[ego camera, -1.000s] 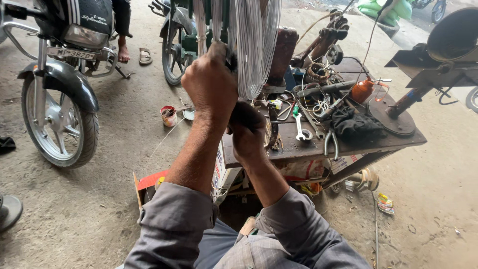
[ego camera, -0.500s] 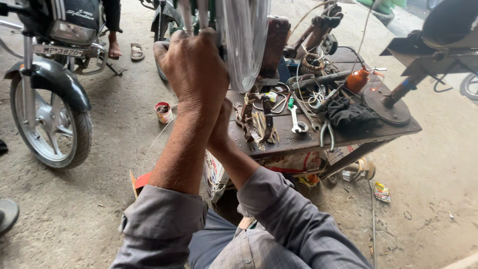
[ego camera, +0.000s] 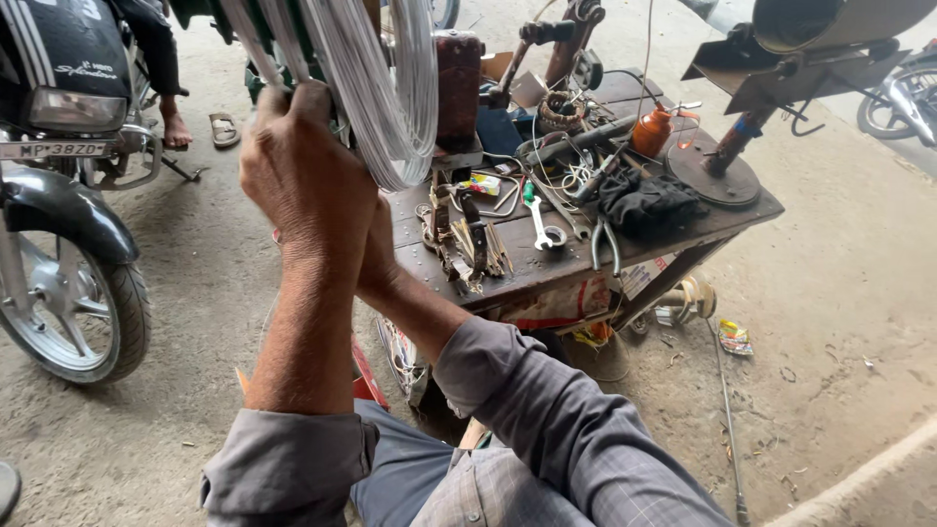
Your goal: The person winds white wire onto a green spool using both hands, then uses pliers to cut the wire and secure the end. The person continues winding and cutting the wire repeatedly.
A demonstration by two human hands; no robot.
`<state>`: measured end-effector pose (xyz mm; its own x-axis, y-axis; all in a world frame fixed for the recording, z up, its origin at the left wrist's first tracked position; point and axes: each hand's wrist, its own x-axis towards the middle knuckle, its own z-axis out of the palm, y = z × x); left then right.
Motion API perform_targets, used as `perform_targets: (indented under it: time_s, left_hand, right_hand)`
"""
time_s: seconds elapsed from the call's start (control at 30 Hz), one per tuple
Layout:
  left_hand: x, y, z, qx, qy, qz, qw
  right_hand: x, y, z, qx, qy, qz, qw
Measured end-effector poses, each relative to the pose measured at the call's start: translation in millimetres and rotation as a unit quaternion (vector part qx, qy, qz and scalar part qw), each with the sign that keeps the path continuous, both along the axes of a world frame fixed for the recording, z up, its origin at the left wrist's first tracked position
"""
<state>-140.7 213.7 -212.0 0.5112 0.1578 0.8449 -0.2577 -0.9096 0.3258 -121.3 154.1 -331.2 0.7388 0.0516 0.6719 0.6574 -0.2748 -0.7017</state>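
Wire coil [ego camera: 386, 93], silvery, being gripped above the workbench [ego camera: 586, 256] by left hand [ego camera: 307, 181], fingers closed. Right hand [ego camera: 376, 256] mostly hidden behind, grip impossible to tell; keeping strands bunched probably wisest.

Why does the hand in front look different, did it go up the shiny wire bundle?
Yes. The left hand has climbed the wire bundle: earlier level with the workbench top, now above it.

L hand [ego camera: 307, 181] raised high, back of hand to the camera, fingers curled over in a closed grip at the top; forearm runs straight up from a grey sleeve rolled near the elbow. R hand mostly hidden behind the L wrist, so its grip can't be told. R forearm angles up-left from a grey sleeve, crossing under the L.
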Motion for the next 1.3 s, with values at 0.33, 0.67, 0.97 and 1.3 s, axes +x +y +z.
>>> perform_targets:
  time_s: [0.33,0.67,0.97,1.3]
  left_hand:
    - [-3,-4,4,0.025,-0.045,0.010,0.999]
    - [-7,-17,4,-0.029,-0.027,-0.026,0.999]
    - [-7,-21,17,0.016,-0.034,-0.017,0.999]
    - [-18,-19,9,-0.040,-0.006,-0.068,0.997]
  right_hand:
    - [-99,-88,23,-0.092,-0.072,0.040,0.992]
    - [-68,-325,-52,-0.193,0.114,-0.354,0.908]
    - [-48,-362,-70,-0.419,0.245,-0.438,0.756]
    - [-20,-377,-55,-0.410,0.286,-0.407,0.764]
